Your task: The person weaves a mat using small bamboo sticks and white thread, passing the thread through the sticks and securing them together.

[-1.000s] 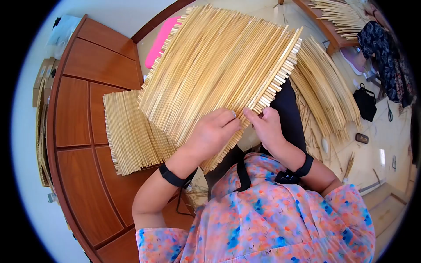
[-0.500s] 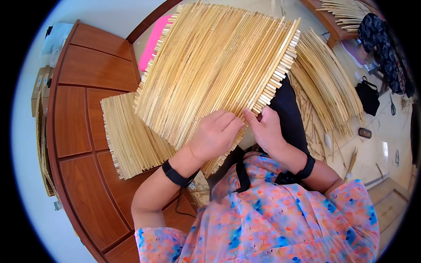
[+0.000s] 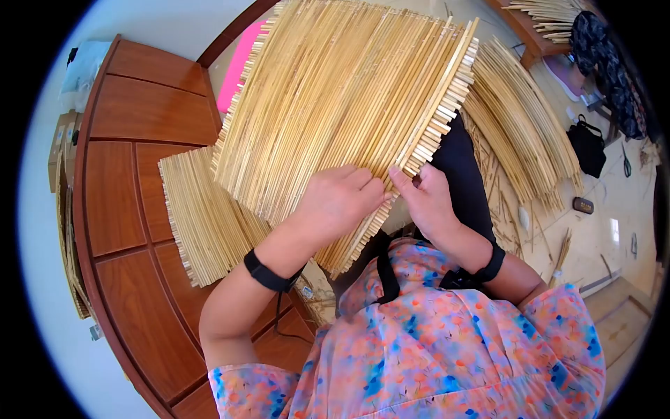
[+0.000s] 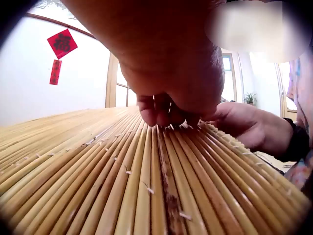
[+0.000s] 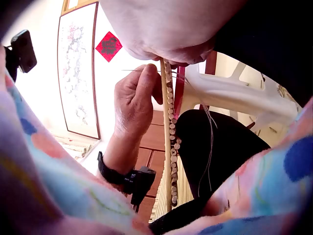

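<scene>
A large mat of straw-coloured stalks lies over the lap. At its near right part, the left hand has its fingers curled against the stalks. In the right wrist view this left hand pinches a thin needle-like piece at the mat's edge. Close beside it, the right hand grips the edge, thumb on top, its other fingertips hidden underneath. Pale threads hang on the far side of the edge. Small thread bits dot the stalks in the left wrist view.
A smaller stalk mat lies at the left by a brown wooden panelled surface. At the right are a long stalk bundle, a black bag, scissors and a small dark case on the floor.
The mat and both hands sit slightly higher in the head view, and the left wrist and forearm have shifted left. Both hands remain at the same edge.
</scene>
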The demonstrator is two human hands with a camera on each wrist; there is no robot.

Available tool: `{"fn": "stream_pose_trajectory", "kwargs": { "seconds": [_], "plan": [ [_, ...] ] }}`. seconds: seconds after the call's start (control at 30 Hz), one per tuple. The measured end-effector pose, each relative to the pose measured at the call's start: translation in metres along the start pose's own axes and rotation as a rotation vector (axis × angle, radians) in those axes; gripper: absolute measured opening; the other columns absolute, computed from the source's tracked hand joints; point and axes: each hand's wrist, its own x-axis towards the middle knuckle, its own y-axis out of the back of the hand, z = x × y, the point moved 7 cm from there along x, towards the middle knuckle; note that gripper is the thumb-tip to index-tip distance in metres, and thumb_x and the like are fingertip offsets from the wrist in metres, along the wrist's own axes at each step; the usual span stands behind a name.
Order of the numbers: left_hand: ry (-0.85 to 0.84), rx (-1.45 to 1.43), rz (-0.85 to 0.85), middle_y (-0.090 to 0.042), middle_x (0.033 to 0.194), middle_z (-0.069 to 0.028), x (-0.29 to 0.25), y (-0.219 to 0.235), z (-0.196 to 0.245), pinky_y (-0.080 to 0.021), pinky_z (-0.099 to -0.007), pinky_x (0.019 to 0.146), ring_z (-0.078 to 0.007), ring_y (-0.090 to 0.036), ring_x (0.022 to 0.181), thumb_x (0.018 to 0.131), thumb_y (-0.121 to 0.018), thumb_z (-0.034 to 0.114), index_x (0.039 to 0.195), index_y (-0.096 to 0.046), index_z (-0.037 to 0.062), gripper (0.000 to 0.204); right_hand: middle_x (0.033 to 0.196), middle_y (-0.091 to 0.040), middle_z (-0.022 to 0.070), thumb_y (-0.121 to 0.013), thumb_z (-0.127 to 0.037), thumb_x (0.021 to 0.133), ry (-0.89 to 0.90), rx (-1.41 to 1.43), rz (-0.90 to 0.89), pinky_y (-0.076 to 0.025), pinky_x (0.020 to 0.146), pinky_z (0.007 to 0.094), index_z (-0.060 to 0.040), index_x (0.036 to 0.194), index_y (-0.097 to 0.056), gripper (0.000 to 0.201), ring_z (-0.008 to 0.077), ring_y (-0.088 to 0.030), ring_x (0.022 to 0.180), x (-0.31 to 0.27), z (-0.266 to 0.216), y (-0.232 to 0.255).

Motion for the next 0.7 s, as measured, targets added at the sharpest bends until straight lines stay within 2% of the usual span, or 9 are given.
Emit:
{"fn": "stream_pose_trajectory", "kwargs": {
  "seconds": [0.03,0.17,0.23,0.27,0.37,0.47,0.57,0.67,0.7],
  "plan": [
    [-0.033,-0.011,0.017,-0.051,0.064,-0.0075,0.001,-0.006,0.001,-0.044,-0.0378,0.047,-0.0254,-0.056,0.056,0.077,-0.072,0.013,0.068,-0.05,0.0069,0.025,0.071,-0.063,0.0019,-0.069,-0.022,0.092,0.02,0.06,0.014,-0.045,0.055,0.0274,0.0048,0.092,-0.067,0.027,0.0064,-0.053,0.063,-0.002,-0.007,-0.002],
    [-0.016,-0.047,0.099,-0.052,0.059,-0.0069,0.003,-0.012,-0.006,-0.047,-0.0379,0.048,-0.0248,-0.056,0.052,0.081,-0.068,0.013,0.068,-0.055,0.0079,0.019,0.077,-0.065,0.0024,-0.065,-0.016,0.093,0.018,-0.263,-0.035,-0.047,0.059,0.0277,0.0043,0.099,-0.066,0.022,0.0072,-0.055,0.067,-0.005,-0.019,0.0],
    [0.172,-0.164,0.254,-0.055,0.06,-0.0074,0.008,0.019,-0.03,-0.047,-0.0372,0.047,-0.0253,-0.056,0.051,0.081,-0.069,0.01,0.068,-0.056,0.0054,0.018,0.08,-0.065,0.0024,-0.064,-0.014,0.093,-0.049,-0.353,-0.052,-0.047,0.06,0.0279,0.004,0.102,-0.066,0.02,0.0077,-0.056,0.068,-0.004,-0.006,0.004],
    [0.26,-0.225,0.328,-0.056,0.06,-0.0076,0.008,0.037,-0.043,-0.047,-0.0368,0.046,-0.0255,-0.057,0.051,0.081,-0.069,0.008,0.068,-0.057,0.0041,0.018,0.079,-0.065,0.0022,-0.065,-0.015,0.093,-0.035,-0.262,-0.039,-0.047,0.059,0.0276,0.0041,0.101,-0.066,0.02,0.0075,-0.056,0.067,-0.002,-0.005,0.003],
    [0.257,-0.065,0.176,-0.062,0.067,-0.0097,0.005,0.057,-0.037,-0.05,-0.0325,0.049,-0.027,-0.06,0.056,0.082,-0.069,0.005,0.072,-0.061,0.0007,0.014,0.077,-0.065,0.0014,-0.066,-0.016,0.092,-0.026,-0.06,-0.037,-0.045,0.057,0.0265,0.0045,0.097,-0.067,0.021,0.0068,-0.055,0.065,-0.004,0.0,0.001],
    [0.24,-0.038,0.333,-0.066,0.077,-0.0113,0.007,0.075,-0.031,-0.052,-0.0286,0.054,-0.0222,-0.065,0.062,0.087,-0.066,0.006,0.08,-0.064,-0.0008,0.01,0.074,-0.064,0.0005,-0.068,-0.017,0.091,-0.039,-0.015,-0.039,-0.044,0.054,0.0251,0.0048,0.093,-0.067,0.021,0.0056,-0.053,0.063,-0.001,0.009,0.004],
    [0.512,-0.524,0.275,-0.068,0.083,-0.01,-0.002,0.059,-0.04,-0.054,-0.0269,0.058,-0.016,-0.068,0.067,0.095,-0.06,0.01,0.088,-0.067,-0.0019,0.015,0.072,-0.063,-0.0002,-0.069,-0.018,0.091,-0.026,-0.071,-0.06,-0.043,0.053,0.0243,0.0046,0.092,-0.068,0.022,0.0049,-0.052,0.062,-0.001,0.008,0.007],
    [0.826,-1.227,0.173,-0.067,0.083,-0.0066,-0.003,0.038,-0.024,-0.055,-0.025,0.061,-0.0116,-0.066,0.069,0.1,-0.053,0.015,0.095,-0.067,-0.0025,0.023,0.074,-0.064,-0.0001,-0.069,-0.018,0.091,-0.07,-0.098,-0.102,-0.043,0.054,0.0245,0.0045,0.094,-0.068,0.022,0.0052,-0.053,0.064,-0.002,-0.003,0.004],
    [0.823,-1.251,0.133,-0.066,0.082,-0.0069,-0.003,0.035,-0.022,-0.055,-0.0254,0.061,-0.0124,-0.066,0.069,0.101,-0.052,0.017,0.096,-0.066,-0.0021,0.024,0.076,-0.065,0.0003,-0.069,-0.017,0.091,-0.095,-0.117,-0.128,-0.044,0.056,0.0245,0.0045,0.095,-0.068,0.022,0.0054,-0.054,0.065,-0.002,-0.001,0.006]
  ]
}}
